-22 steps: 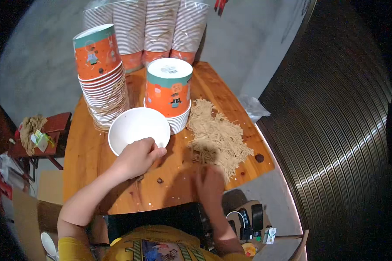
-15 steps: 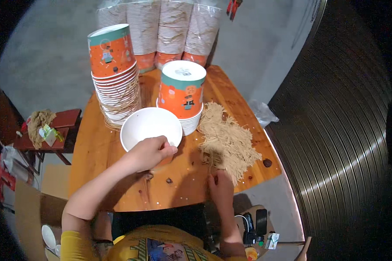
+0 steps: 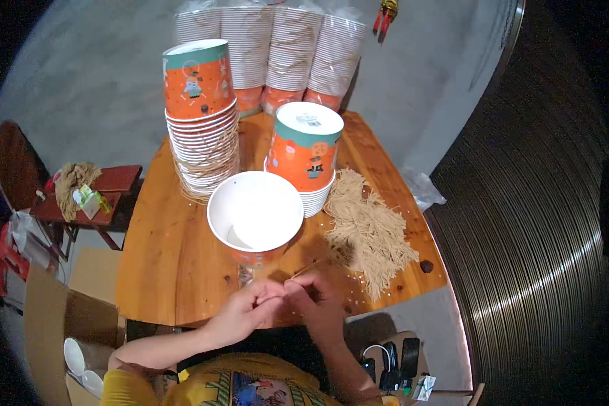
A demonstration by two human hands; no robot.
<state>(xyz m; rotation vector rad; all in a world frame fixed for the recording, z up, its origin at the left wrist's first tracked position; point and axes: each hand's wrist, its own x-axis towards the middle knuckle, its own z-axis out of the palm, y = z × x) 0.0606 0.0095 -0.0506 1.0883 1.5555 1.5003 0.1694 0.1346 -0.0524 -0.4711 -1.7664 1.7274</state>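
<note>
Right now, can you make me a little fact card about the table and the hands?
Hands: left hand and right hand, close together
String: tan strand at them, exact grip unclear
Beyond hands: open paper tub, upright, white inside
Upside-down: tall stack, shorter stack
Right side: pile of tan strands
Far end: plastic-wrapped stacks
Surface: wooden table

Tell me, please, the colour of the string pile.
The string pile is light tan; the head view shows it.

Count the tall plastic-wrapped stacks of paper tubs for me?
4, in a row at the far end of the table: leftmost stack, partly hidden; second stack; third stack; rightmost stack. More may be hidden behind.
</note>
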